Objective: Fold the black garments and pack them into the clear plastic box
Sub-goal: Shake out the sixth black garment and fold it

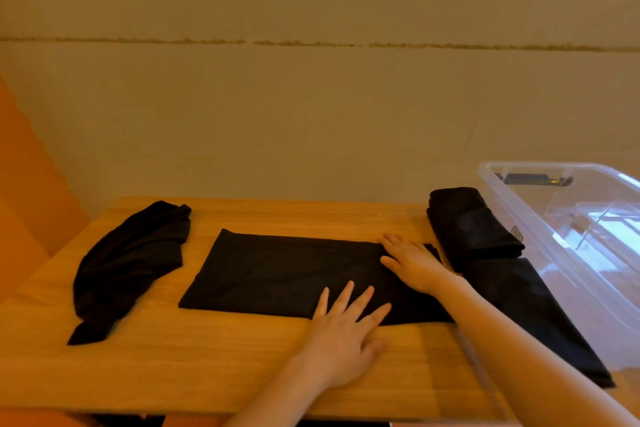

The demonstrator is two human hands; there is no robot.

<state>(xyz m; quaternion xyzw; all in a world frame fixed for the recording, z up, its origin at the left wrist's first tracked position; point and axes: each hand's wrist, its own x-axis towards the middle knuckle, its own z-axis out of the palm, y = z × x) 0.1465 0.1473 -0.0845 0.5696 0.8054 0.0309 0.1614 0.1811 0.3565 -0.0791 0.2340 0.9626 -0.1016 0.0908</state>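
Black garment (277, 274) pressed flat on table (207, 374) by left hand (346, 333) & right hand (412, 263), fingers straight, nothing gripped. Risk: fold skewed if cloth slid on wood.

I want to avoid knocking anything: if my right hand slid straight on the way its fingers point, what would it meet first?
Your right hand points left along the flat garment; past that, probably the crumpled garment, though depth is unclear.
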